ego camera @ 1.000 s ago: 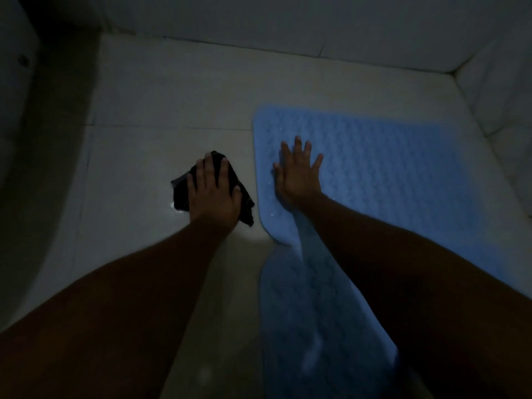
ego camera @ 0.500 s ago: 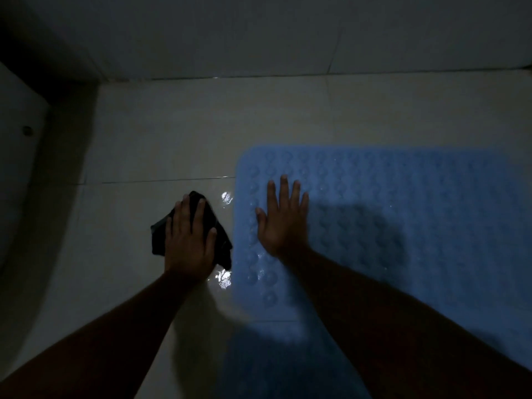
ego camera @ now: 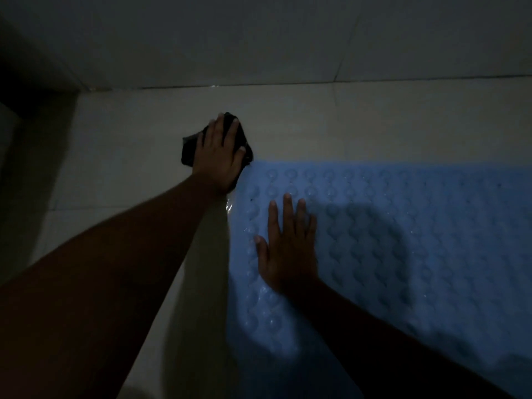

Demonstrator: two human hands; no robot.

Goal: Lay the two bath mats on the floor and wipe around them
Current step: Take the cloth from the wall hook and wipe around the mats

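A light blue bath mat (ego camera: 403, 231) with rows of round bumps lies flat on the pale tiled floor (ego camera: 129, 156), filling the right half of the head view. My right hand (ego camera: 288, 249) lies flat on the mat near its left edge, fingers straight. My left hand (ego camera: 220, 152) presses a dark cloth (ego camera: 190, 149) onto the floor just beyond the mat's far left corner, fingers spread over it. Only one mat is clearly distinguishable; the room is very dim.
A tiled wall (ego camera: 259, 38) rises along the far side, meeting the floor at a wet seam. A dark recess (ego camera: 26, 90) sits at the far left corner. Wet glints show on the floor by the mat's left edge.
My left hand slid the cloth forward along the mat's left edge to its far corner. My right hand stayed flat on the mat. The camera moved closer.
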